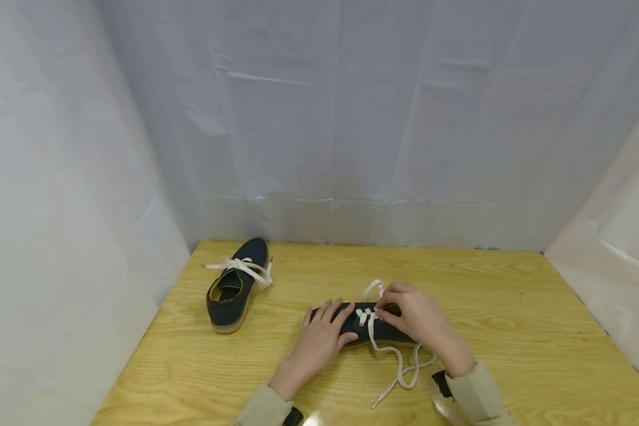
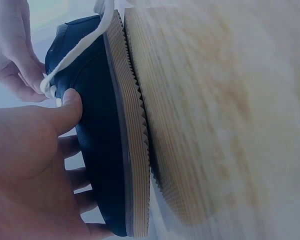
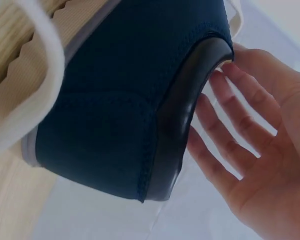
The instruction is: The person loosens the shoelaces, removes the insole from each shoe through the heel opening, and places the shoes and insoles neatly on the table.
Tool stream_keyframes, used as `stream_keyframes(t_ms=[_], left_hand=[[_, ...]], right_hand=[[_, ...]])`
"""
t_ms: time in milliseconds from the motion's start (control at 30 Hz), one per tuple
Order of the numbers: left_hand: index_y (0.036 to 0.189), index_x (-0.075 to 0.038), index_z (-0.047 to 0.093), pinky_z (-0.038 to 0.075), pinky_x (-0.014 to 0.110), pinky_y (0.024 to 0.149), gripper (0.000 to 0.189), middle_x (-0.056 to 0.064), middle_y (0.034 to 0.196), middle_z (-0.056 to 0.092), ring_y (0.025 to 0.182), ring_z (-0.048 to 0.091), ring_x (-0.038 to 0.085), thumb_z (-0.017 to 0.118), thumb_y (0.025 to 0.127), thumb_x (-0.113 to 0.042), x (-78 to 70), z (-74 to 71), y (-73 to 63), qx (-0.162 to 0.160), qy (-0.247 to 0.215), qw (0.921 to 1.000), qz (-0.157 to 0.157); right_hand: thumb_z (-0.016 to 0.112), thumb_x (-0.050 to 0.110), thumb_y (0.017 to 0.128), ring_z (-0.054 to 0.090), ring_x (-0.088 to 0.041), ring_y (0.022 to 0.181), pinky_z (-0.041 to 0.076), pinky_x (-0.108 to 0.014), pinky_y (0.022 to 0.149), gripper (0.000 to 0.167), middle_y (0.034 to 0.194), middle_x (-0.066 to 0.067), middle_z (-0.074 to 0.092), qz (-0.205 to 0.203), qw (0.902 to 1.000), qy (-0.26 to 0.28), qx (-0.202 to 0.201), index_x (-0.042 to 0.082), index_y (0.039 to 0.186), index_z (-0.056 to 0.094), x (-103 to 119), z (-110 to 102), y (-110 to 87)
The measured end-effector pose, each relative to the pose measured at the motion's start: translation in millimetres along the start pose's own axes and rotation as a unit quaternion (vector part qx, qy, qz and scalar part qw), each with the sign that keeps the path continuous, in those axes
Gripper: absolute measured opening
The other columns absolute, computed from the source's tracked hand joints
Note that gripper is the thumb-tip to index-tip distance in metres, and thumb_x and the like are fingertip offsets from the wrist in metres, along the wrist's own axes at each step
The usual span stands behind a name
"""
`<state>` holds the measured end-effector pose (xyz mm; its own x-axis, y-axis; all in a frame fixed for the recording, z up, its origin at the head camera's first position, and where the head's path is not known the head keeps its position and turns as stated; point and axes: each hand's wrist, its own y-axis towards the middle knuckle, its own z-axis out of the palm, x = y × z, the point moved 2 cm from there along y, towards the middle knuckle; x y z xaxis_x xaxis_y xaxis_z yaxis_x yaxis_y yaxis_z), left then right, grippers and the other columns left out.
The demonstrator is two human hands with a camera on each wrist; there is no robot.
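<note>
A dark navy shoe with a ribbed tan sole lies sideways on the table, toe to the left. My left hand rests over its toe, fingers spread and fairly straight, thumb on the near side of the upper. At the eyelets, my right hand pinches the white shoelace between thumb and forefinger. Its other fingers extend beside the shoe's opening in the right wrist view, fingertips hidden behind the collar. One loose lace end trails onto the table toward me; another loop stands up on the far side.
A matching navy shoe stands at the back left, its white lace tied in a bow. White sheeting hangs behind and at both sides of the wooden table.
</note>
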<state>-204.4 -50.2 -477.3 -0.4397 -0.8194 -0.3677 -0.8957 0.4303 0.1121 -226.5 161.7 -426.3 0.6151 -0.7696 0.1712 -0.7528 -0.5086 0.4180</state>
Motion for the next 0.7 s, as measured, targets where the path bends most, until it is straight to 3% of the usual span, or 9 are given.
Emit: stream_keyframes(t_ms=[167, 467, 700], left_hand=[[0.155, -0.022, 0.044, 0.029, 0.065, 0.115, 0.059, 0.012, 0.159, 0.040, 0.146, 0.036, 0.036, 0.053, 0.102, -0.046, 0.5, 0.5, 0.6, -0.004, 0.001, 1.0000, 0.001], [0.156, -0.023, 0.043, 0.027, 0.065, 0.115, 0.059, 0.012, 0.160, 0.038, 0.147, 0.035, 0.036, 0.052, 0.102, -0.047, -0.3, 0.7, 1.7, 0.000, -0.001, 1.0000, -0.008], [0.156, -0.024, 0.043, 0.028, 0.064, 0.115, 0.059, 0.011, 0.160, 0.038, 0.147, 0.036, 0.035, 0.053, 0.102, -0.046, -0.7, 1.1, 1.6, 0.010, 0.000, 0.9999, -0.012]], right_hand=[[0.089, 0.021, 0.080, 0.064, -0.010, 0.070, 0.049, -0.021, 0.056, 0.012, 0.087, 0.006, 0.067, -0.019, 0.9994, -0.001, -0.027, 0.021, 0.085, 0.078, -0.3, 0.7, 0.3], [0.088, 0.020, 0.080, 0.058, -0.007, 0.061, 0.046, -0.021, 0.051, 0.014, 0.077, 0.007, 0.063, -0.025, 0.9963, -0.051, -0.064, 0.018, 0.085, 0.075, -3.8, 2.0, -0.1], [0.090, 0.019, 0.078, 0.056, -0.006, 0.058, 0.046, -0.022, 0.049, 0.015, 0.077, 0.008, 0.064, -0.062, 0.9908, -0.069, -0.099, 0.018, 0.082, 0.075, -4.5, 4.6, -0.9]])
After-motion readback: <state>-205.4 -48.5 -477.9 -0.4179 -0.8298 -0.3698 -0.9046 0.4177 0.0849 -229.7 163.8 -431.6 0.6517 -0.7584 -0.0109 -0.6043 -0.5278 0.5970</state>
